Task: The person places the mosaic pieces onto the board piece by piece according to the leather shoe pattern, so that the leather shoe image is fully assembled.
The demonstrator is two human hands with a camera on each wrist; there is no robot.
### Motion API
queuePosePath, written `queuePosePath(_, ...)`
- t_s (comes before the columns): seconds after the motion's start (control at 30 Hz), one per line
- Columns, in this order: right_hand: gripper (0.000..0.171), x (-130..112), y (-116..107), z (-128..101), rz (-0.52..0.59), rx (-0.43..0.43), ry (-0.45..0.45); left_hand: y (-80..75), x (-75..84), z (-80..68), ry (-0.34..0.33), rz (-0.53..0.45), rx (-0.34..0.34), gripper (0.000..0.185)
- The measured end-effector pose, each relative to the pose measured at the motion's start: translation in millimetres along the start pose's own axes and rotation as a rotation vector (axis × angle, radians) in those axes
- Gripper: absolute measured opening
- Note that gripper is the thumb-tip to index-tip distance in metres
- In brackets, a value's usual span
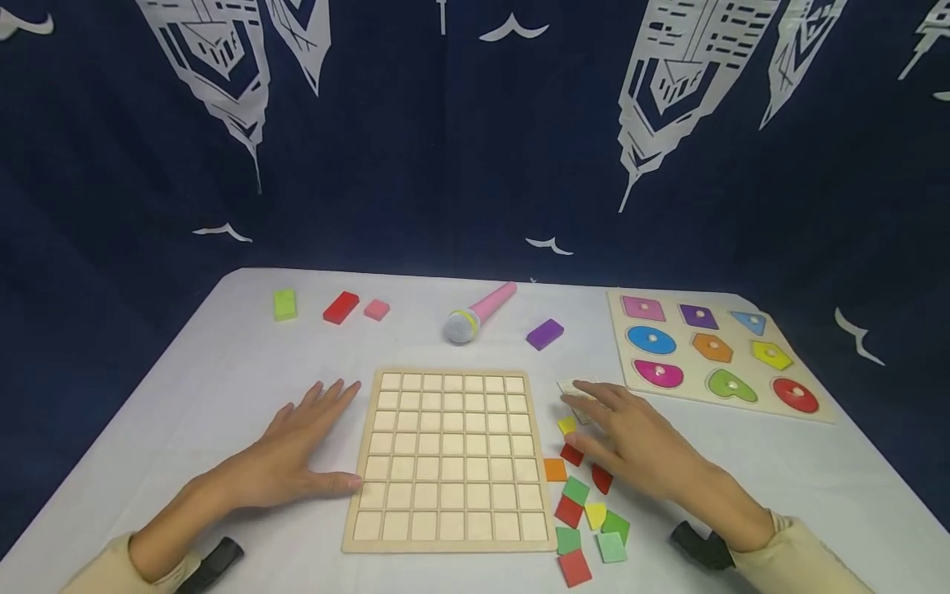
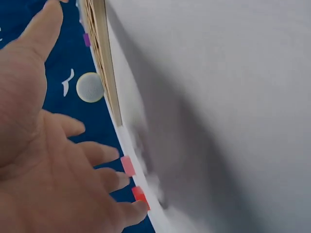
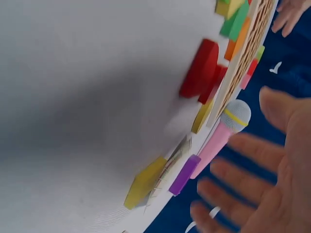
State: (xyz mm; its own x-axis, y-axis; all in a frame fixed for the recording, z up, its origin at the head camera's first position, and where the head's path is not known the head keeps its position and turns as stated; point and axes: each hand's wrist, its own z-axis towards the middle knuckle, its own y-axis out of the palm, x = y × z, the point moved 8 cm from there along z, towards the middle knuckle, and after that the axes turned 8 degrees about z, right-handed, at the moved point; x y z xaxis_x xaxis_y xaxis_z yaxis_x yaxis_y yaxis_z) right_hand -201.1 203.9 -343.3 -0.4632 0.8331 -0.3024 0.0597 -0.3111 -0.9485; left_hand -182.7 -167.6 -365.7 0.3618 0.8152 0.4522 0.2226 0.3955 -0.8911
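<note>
White table [image 1: 223, 363] before a dark blue curtain [image 1: 445, 165]; both hands' grip apart, seemingly resting flat.

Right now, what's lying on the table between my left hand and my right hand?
In the head view, the wooden grid board lies between the left hand and the right hand. Its cells are empty. A few colored square tiles sit by its right edge.

A pale wooden grid board [image 1: 450, 459] with empty square cells is laid flat on the white table. Coloured flat tiles [image 1: 584, 510] in red, green, yellow and orange are scattered just beside its right edge.
</note>
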Motion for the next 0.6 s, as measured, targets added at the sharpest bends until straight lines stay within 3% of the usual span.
queuePosePath(0.17,0.039,-1,5,13,0.147,-0.113,-0.127,9.4,3.6,3.4,0.010,-0.022,-0.111,0.119)
queuePosePath(0.3,0.033,3,8,20,0.252,-0.194,-0.197,12.3,5.8,3.2,0.014,-0.020,-0.157,0.120)
queuePosePath(0.43,0.032,8,10,24,0.299,-0.244,-0.223,14.4,7.2,2.0,0.018,0.024,-0.189,0.120)
queuePosePath(0.6,0.033,10,12,32,0.301,-0.237,-0.222,14.2,7.6,2.2,0.003,0.104,-0.197,0.123)
